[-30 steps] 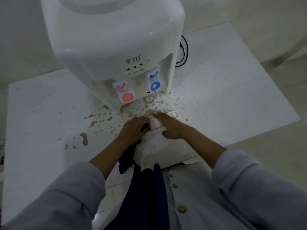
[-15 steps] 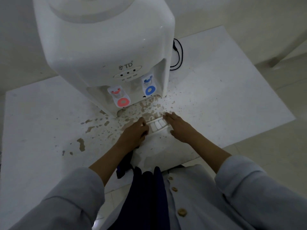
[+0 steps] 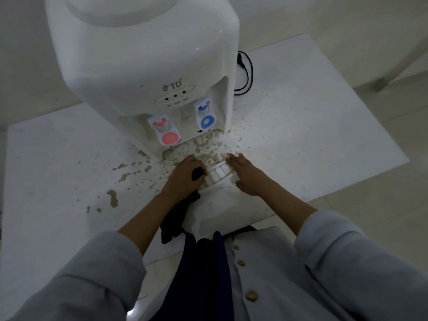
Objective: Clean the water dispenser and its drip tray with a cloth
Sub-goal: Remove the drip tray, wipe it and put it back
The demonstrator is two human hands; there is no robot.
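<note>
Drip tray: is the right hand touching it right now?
Touching. The head view shows the right hand lying flat on the drip tray's right end, no gap visible.

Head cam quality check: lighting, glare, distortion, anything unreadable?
Head view: dim and bluish, no hard glare on the dispenser; wide-angle bends the table edges; the dark cloth under the left hand shows no detail; the right hand and tray read clearly.
</note>
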